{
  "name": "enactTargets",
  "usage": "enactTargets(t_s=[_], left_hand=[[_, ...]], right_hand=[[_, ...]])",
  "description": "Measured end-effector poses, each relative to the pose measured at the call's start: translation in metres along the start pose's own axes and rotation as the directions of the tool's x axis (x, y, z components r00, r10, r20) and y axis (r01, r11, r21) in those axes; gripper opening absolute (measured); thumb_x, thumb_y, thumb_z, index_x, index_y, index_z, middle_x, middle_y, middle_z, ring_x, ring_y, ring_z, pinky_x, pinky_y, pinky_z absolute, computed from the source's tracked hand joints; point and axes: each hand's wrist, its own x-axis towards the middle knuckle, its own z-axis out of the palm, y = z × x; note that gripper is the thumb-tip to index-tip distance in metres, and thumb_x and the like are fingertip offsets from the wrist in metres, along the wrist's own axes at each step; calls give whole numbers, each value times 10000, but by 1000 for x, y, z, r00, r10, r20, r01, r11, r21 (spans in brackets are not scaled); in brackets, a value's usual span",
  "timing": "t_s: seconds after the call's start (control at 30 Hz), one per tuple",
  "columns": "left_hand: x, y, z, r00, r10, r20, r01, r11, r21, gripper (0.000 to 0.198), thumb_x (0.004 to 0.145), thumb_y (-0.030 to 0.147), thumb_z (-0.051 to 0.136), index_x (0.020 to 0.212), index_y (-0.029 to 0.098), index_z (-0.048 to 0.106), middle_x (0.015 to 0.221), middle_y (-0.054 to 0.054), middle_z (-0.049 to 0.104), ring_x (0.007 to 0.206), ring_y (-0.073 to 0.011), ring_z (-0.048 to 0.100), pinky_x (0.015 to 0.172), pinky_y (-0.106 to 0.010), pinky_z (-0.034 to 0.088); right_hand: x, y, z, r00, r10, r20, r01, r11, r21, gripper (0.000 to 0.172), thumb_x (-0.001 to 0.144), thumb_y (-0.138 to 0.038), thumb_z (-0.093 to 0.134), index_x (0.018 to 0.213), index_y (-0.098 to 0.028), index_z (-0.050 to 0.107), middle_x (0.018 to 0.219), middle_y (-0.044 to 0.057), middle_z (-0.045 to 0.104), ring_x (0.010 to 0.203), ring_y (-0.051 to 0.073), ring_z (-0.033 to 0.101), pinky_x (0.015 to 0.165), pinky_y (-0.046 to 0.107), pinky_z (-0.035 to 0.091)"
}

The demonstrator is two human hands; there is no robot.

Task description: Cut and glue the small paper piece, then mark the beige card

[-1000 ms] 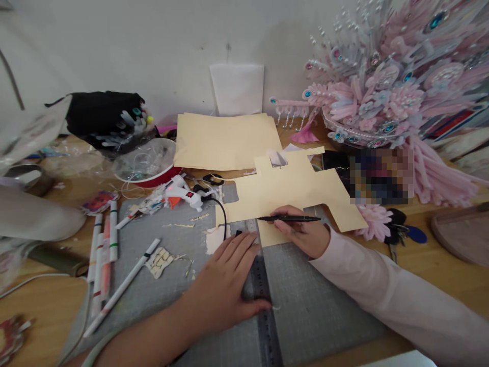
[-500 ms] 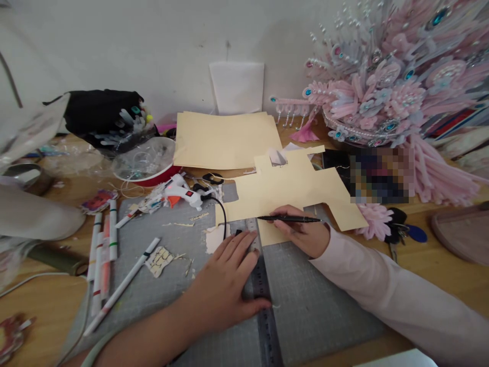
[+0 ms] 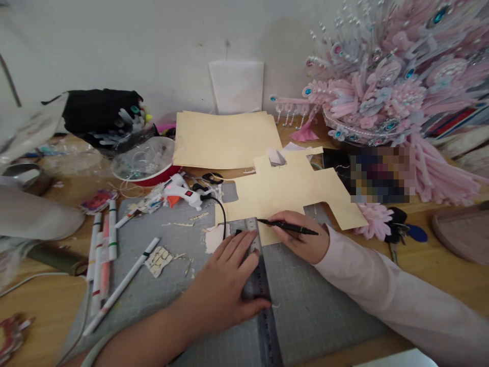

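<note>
My left hand [image 3: 225,280] lies flat, fingers stretched out, pressing a metal ruler [image 3: 262,290] onto a grey cutting mat [image 3: 305,306]. In my right hand [image 3: 301,237] is a black pen [image 3: 288,227], gripped with its tip at the ruler's upper edge. The tip rests on a cut-out sheet of cream card [image 3: 290,188] that lies partly on the mat. The ruler's top end overlaps the card's lower tab.
A white glue gun [image 3: 183,192] with a black cord lies at the mat's top left. Several markers [image 3: 103,250] lie left of the mat. More cream sheets [image 3: 225,138], a red bowl [image 3: 148,162] and a pink beaded headdress [image 3: 385,86] sit behind.
The pen has tilted, its rear end dropping toward my right hand while the tip stays at the ruler. My left hand and the ruler have not moved.
</note>
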Motion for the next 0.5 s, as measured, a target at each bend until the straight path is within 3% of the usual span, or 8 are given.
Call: enactTargets(t_s=[0.5], left_hand=[[-1,-2,4,1000,12,-11,-12,1000,-1,558,686,535,602,1068,141,497,1373,-179,333,1249,-332,311,993,-505,333]], right_hand=[[-4,-10,-1,995,-98,35,101,990,-99,125,784,-163,457,887,-186,525,735,53,632,683,163,607,638,286,505]])
